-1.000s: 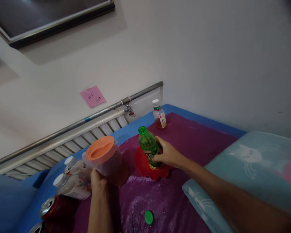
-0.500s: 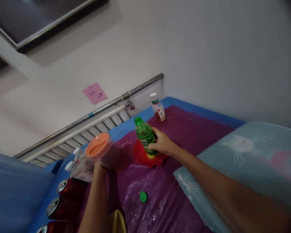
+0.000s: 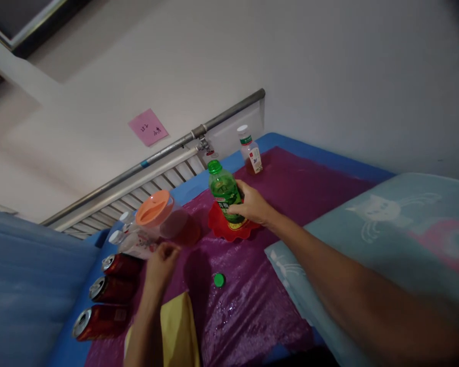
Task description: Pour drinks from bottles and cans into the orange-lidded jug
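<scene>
My right hand (image 3: 248, 204) is wrapped round a green plastic bottle (image 3: 225, 191), uncapped and upright in a red scalloped dish (image 3: 218, 229). My left hand (image 3: 162, 265) is empty, its fingers loosely bent and slightly apart, just in front of a clear pitcher (image 3: 172, 224). The pitcher has an orange lid (image 3: 153, 208) and reddish liquid inside. A green cap (image 3: 219, 280) lies on the purple sheet (image 3: 252, 300), right of my left hand. Beneath my left forearm is a folded yellow cloth (image 3: 179, 331).
Several red cans (image 3: 103, 322) and white-capped bottles (image 3: 135, 244) line the left edge. A labelled bottle (image 3: 254, 155) with brown liquid stands at the back. At right lies a pale blue cat-patterned cushion (image 3: 367, 239). A radiator (image 3: 137, 196) runs along the wall.
My left hand has let go of the pitcher and drawn back toward me; the pitcher stands on the sheet. My right hand still holds the green bottle. The view has shifted slightly.
</scene>
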A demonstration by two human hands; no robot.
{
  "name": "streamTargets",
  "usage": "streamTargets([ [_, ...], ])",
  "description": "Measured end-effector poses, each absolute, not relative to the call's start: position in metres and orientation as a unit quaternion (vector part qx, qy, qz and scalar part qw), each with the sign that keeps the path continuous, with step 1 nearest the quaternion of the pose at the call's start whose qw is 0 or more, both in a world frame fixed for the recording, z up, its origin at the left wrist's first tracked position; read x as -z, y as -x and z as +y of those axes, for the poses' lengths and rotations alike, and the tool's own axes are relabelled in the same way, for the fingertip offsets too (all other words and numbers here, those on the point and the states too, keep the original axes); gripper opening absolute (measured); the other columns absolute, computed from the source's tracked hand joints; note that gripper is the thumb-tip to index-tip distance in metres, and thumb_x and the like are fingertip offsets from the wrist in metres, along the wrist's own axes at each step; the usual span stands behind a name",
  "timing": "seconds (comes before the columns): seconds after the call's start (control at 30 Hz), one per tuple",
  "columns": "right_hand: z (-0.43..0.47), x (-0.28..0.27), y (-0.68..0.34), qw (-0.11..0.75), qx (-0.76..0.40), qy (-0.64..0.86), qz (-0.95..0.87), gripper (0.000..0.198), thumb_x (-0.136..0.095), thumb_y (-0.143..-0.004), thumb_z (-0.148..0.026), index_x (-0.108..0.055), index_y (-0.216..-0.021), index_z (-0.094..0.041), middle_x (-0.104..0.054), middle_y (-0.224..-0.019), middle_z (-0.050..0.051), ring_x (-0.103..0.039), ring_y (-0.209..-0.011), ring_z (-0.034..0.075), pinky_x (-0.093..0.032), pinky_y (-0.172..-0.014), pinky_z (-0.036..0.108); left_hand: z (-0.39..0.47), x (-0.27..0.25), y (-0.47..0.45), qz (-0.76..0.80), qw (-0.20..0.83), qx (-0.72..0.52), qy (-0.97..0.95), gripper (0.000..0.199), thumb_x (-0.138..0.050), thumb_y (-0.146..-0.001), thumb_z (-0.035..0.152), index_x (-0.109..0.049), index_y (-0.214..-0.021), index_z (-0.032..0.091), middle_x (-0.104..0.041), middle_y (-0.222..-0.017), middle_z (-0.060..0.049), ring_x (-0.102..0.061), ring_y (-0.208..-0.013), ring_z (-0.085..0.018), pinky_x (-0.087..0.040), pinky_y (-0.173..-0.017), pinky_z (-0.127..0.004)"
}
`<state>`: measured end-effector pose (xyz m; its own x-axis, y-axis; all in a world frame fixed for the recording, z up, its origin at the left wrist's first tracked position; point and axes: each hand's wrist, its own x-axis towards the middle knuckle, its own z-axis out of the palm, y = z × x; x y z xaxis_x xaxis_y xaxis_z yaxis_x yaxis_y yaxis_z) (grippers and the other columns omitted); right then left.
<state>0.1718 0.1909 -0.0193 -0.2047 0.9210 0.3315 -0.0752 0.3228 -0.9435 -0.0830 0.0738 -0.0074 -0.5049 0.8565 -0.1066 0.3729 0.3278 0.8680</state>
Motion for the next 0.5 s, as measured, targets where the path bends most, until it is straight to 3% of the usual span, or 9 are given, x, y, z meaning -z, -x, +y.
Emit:
streamTargets([
  [0.07,0.191,0.020,-0.171,0.527,-0.470,0.345,-0.619,0.059,-0.065,-0.055,-0.018,-0.056,-0.113,-0.017,-0.064,-0.092,0.001,-0.060,-0.085,0.020,-0.049,-0.078,0.032,0.055,0.023,0.054,0.743,0.321,-0.339,-0.480,0.020,-0.080,-0.061,0.014,-0.069,-0.079,0.017,-0.064,-0.078,0.000,-0.057,-0.076,-0.016,-0.045,-0.076,-0.032],
  [0.17,0.191,0.022,-0.171,0.522,-0.459,0.350,-0.628,0.060,-0.065,-0.056,-0.017,-0.056,-0.115,-0.016,-0.065,-0.094,0.002,-0.060,-0.084,0.019,-0.049,-0.079,0.032,0.043,0.042,0.018,0.718,0.338,-0.275,-0.542,0.035,-0.074,-0.042,0.000,-0.073,-0.068,0.023,-0.062,-0.071,0.001,-0.055,-0.073,-0.018,-0.040,-0.073,-0.030],
  [0.3,0.189,0.021,-0.173,0.519,-0.448,0.354,-0.636,0.064,-0.066,-0.056,-0.015,-0.054,-0.120,-0.016,-0.067,-0.099,0.003,-0.061,-0.087,0.020,-0.049,-0.080,0.032,0.049,0.038,0.012,0.708,0.327,-0.298,-0.551,0.023,-0.067,-0.042,0.004,-0.068,-0.058,0.021,-0.059,-0.060,0.001,-0.053,-0.063,-0.017,-0.040,-0.067,-0.031],
  [0.37,0.185,0.019,-0.173,0.509,-0.437,0.352,-0.652,0.067,-0.065,-0.057,-0.013,-0.053,-0.123,-0.017,-0.068,-0.104,0.004,-0.062,-0.090,0.020,-0.049,-0.081,0.031,0.060,0.019,0.021,0.694,0.318,-0.360,-0.536,0.021,-0.072,-0.049,0.018,-0.069,-0.069,0.020,-0.064,-0.066,-0.001,-0.057,-0.066,-0.018,-0.044,-0.067,-0.030],
  [0.5,0.177,0.015,-0.170,0.488,-0.379,0.339,-0.709,0.067,-0.062,-0.059,-0.010,-0.053,-0.125,-0.019,-0.066,-0.115,0.007,-0.062,-0.100,0.023,-0.047,-0.089,0.034,0.086,-0.040,0.026,0.645,0.280,-0.502,-0.503,0.049,-0.072,-0.062,0.050,-0.067,-0.098,0.018,-0.069,-0.087,-0.005,-0.063,-0.079,-0.018,-0.048,-0.074,-0.030],
])
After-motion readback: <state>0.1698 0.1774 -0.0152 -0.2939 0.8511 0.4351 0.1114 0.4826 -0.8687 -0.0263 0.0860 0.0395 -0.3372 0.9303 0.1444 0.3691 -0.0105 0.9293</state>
